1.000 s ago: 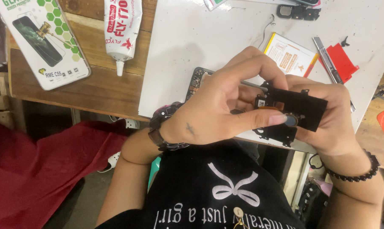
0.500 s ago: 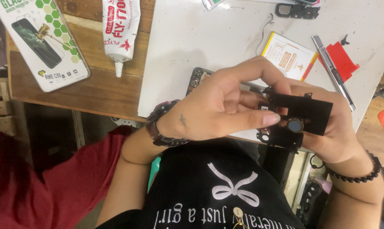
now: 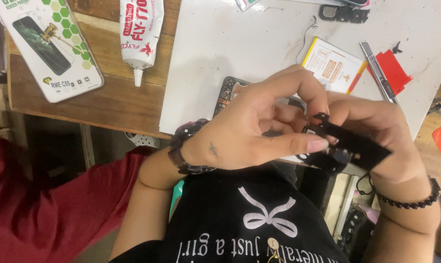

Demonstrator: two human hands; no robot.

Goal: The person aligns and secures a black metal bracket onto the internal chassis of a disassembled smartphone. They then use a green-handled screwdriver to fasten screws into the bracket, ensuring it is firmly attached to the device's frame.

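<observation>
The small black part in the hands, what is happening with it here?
A person holds a small flat black plastic part in both bare hands above the edge of a white work mat. The left hand pinches its near end with thumb and fingers; the right hand supports it from behind. A dark opened phone frame lies on the mat underneath.

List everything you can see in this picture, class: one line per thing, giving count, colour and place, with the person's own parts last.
Small phone part: one, black, pinched between both hands.
Opened phone body: one, dark, on the white mat behind the left hand.
White mat: one, on the table.
Glue tube: one, white with red print, upper left.
Screen protector box: one, white and green, far left.
Flat yellow-white pack: one, on the mat.
Metal tool: one, silver, right of the pack.
Wooden table: one, brown.
Left hand: wristwatch, dark.
Right hand: bead bracelet, black.
</observation>
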